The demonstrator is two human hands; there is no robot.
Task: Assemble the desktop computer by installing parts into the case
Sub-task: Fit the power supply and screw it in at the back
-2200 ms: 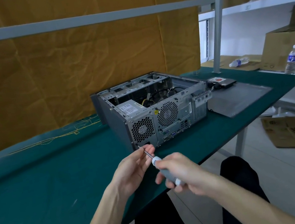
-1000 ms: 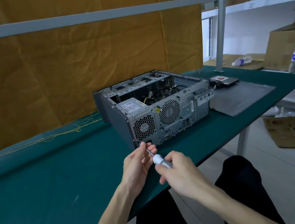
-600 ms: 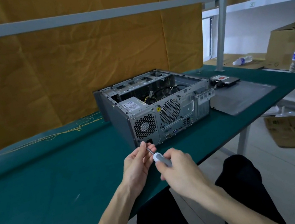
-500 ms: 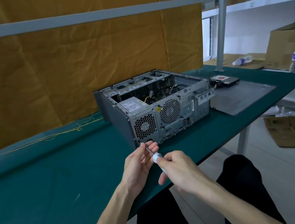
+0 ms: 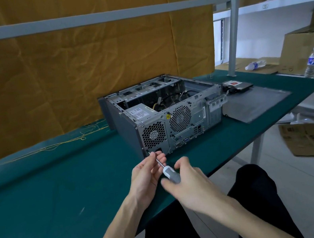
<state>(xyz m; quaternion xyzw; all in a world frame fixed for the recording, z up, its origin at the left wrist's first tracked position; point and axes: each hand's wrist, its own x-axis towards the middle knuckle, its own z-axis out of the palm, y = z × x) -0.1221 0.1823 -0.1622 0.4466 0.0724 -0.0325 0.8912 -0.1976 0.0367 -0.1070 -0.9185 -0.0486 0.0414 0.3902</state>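
**Now: screwdriver at the rear corner of the open case**

Behind everything hangs a creased mustard-yellow cloth [image 5: 80,69] crossed by a grey rail. Metal shelving [image 5: 270,4] on the right carries cardboard boxes and water bottles. Below them the green bench [image 5: 40,202] fills the lower left and runs out to the right edge.

On the bench lies the computer case [image 5: 164,115] on its side, open at the top, its rear panel with two round fan grilles facing the camera. A power supply [image 5: 140,112] sits in the near left corner inside, with cables behind it. Just right of the case the grey side panel [image 5: 258,103] lies flat, and a hard drive [image 5: 237,86] rests at its far edge.

In front of the case's lower left rear corner, the left hand [image 5: 145,175] pinches the metal shaft of a screwdriver [image 5: 166,169] between curled fingertips, close to the tip. That tip sits at the case's rear corner by the power socket; whether it meets a screw cannot be told. The right hand [image 5: 192,184] wraps loosely round the grey-and-white handle, its fingers blurred.
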